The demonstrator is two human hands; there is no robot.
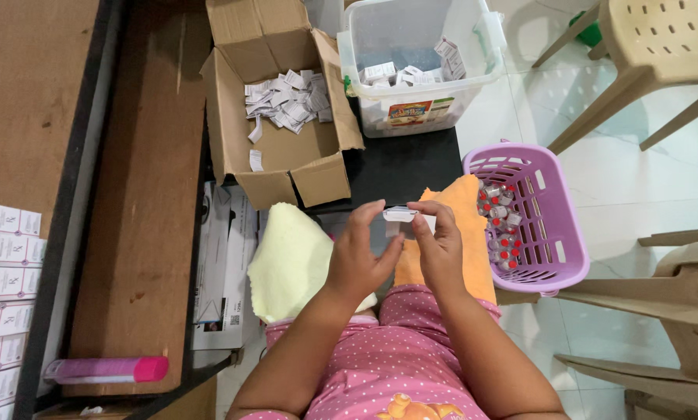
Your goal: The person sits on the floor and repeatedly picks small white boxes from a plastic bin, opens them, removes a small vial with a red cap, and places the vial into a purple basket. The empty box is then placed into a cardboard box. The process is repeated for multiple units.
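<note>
We have both hands up over our lap, the left hand (357, 253) and the right hand (440, 249) pinched together on one small white cardboard carton (400, 215), fingertips at its two ends and an open flap hanging below. It looks feather-light and thin-walled, easy to crush, so we judge a soft grip on the edges near the corners suits it best. Under our hands lie a pale yellow cloth (291, 260) on the left and an orange cloth (462, 233) on the right. Just right of that sits a purple slotted plastic basket (547, 233) holding small glass vials with red caps (503, 225), likely fragile and prone to rolling. Ahead, on the black tabletop (403, 167), an open brown cardboard box (275, 101) of folded paper leaflets and a clear plastic tub (419, 66) of small cartons crowd the reach.
</note>
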